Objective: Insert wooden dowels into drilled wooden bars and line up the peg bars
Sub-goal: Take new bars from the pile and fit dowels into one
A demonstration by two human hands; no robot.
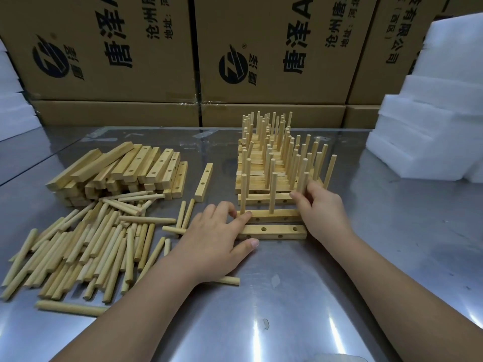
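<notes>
Wooden peg bar (274,215) lies just below frame centre, long axis left to right, with two dowels standing in it. Its right end sits under the right hand (322,209), the nearer one, whose fingers curl round an upright dowel (304,182) there. The left hand (214,236) lies flat with its fingers straight, index tip pressing the bar's left end and thumb beside the empty drilled bar (271,232) touching in front.

At frame centre, the left hand (217,236) presses the left end of a peg bar (271,215) on the table (287,296). The right hand (322,210) pinches an upright dowel (304,182) at the bar's right end.
</notes>
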